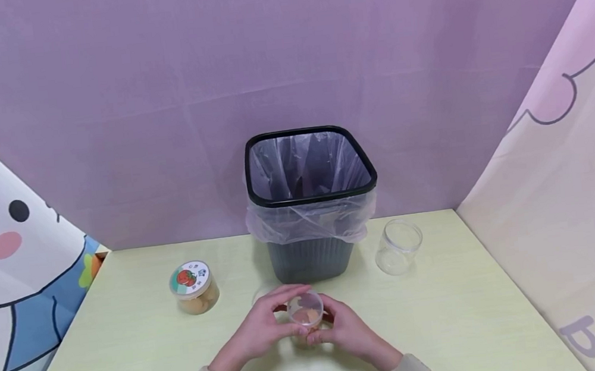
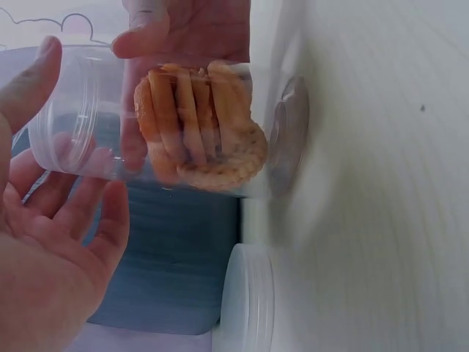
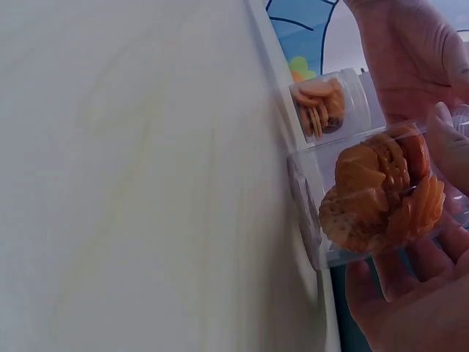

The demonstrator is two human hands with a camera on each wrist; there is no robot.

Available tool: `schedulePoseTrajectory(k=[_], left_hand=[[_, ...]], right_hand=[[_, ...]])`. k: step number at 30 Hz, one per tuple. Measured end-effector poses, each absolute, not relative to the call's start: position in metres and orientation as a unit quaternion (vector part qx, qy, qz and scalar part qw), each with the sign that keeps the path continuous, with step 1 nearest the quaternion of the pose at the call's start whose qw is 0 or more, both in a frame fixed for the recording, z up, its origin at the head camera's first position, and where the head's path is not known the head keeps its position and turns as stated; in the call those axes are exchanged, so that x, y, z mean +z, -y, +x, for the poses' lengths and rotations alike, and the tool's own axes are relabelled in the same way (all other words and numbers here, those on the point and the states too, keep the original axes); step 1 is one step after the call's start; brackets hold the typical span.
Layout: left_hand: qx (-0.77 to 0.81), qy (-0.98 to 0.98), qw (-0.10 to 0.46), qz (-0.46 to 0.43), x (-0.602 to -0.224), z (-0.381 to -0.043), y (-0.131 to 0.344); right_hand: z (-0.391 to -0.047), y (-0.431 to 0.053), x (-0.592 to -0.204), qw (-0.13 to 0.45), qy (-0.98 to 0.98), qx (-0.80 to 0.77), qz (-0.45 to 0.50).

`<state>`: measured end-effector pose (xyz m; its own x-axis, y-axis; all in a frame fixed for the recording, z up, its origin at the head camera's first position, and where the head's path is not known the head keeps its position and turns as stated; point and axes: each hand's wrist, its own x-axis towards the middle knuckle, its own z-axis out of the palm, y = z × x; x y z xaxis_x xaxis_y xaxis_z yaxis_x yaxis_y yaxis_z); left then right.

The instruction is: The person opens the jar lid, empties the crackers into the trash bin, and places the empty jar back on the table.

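Between both hands, at the front middle of the table, stands a clear plastic jar [image 1: 305, 310] without a lid. Brown ridged biscuits [image 2: 198, 117] fill its lower part. My left hand [image 1: 260, 329] curls round the jar's mouth, thumb in front and fingers behind. From the other side my right hand [image 1: 352, 332] grips the jar, its thumb [image 3: 448, 143] against the wall. The base is close to the tabletop; whether it touches I cannot tell. A clear lid [image 2: 248, 301] lies on the table behind my left hand, mostly hidden in the head view.
Behind the hands stands a dark bin [image 1: 312, 259] with a black rim and a clear liner bag. A lidded jar [image 1: 195, 288] of biscuits, with a tomato picture on top, is at the left. An uncovered clear jar [image 1: 398, 247] stands at the right. Purple cloth [image 1: 162, 121] hangs behind.
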<state>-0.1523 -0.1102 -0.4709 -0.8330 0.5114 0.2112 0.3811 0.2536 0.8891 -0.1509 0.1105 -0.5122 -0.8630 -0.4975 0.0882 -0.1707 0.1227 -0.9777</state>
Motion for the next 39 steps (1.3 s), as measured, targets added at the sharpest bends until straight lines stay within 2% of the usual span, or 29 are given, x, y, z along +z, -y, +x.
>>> schedulePoseTrajectory(k=[15,27,39], left_hand=[[0.554,-0.794,0.056,0.243,-0.470,-0.149,0.107],[0.564,-0.800,0.001,0.202,-0.471,-0.139,0.098],[0.588,-0.795,-0.085,0.127,-0.477,-0.122,0.078]], right_hand=[[-0.145,-0.106,-0.513,0.096,-0.755,-0.610,-0.219],[-0.141,-0.103,-0.512,0.080,-0.754,-0.620,-0.204],[-0.142,-0.104,-0.514,0.072,-0.758,-0.616,-0.202]])
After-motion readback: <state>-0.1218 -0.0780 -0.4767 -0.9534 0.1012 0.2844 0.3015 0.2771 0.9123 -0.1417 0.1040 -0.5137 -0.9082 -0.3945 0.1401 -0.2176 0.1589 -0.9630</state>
